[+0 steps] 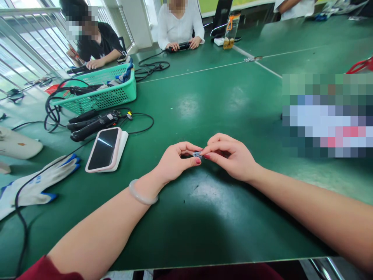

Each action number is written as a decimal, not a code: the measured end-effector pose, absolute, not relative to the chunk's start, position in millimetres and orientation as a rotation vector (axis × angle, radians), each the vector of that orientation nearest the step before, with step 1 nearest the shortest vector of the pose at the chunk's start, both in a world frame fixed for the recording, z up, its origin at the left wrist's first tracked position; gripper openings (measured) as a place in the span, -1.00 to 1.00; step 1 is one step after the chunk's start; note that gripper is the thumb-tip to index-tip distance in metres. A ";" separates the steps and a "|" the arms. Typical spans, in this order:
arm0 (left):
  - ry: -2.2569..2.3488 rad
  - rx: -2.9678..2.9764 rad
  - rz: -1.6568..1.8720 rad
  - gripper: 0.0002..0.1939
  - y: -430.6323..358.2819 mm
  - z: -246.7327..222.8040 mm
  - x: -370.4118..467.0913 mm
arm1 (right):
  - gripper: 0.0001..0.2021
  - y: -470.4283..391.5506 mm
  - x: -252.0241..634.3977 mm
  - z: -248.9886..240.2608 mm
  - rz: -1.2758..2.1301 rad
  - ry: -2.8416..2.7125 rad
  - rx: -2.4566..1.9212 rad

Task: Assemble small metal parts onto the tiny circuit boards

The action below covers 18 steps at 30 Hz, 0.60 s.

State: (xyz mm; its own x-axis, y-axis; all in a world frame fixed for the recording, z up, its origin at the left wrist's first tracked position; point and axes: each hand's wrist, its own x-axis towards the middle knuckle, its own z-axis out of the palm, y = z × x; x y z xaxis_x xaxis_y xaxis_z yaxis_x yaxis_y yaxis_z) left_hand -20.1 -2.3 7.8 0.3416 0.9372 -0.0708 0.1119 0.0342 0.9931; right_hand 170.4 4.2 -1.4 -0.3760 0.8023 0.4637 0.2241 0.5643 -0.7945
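Observation:
Between my two hands is a small, shiny silvery piece [197, 154], mostly covered by fingers and too small to name. My left hand [176, 159] pinches it between thumb and fingers from the left. From the other side, my right hand [233, 155] has its thumb and fingertips closed on the piece's right end. Both hands are just above the green table [186, 217], near its front. A pale bracelet [142, 194] circles my left wrist. Left of that hand lies a phone [105, 149] in a pink case, on top of a white object.
A green basket [101, 99] holds black tools and cables. Black handheld tools [94, 123] with cords lie before it. White-and-blue gloves [43, 181] are at left. Two people [180, 23] sit across the table, near an orange-topped bottle [231, 31]. A blurred-out patch covers the right side.

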 end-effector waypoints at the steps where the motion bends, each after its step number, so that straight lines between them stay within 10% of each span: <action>1: 1.042 1.390 0.852 -0.69 -2.2 8.1 -20.2 | -0.91 4.6 170.7 -1.3 0.834 -1.883 -0.829; 18: 1.052 1.423 0.871 -0.69 -1.5 6.5 -20.3 | -0.83 10.7 173.4 -1.3 1.235 -1.762 -0.813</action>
State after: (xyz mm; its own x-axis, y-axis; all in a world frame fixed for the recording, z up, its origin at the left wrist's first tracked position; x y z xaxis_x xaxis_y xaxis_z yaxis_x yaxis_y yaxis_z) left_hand -20.3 -1.5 6.5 0.3334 0.9416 -0.0481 0.1284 0.0052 0.9917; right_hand 173.4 10.7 -1.3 -0.4583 0.8513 0.2553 0.0508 0.3118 -0.9488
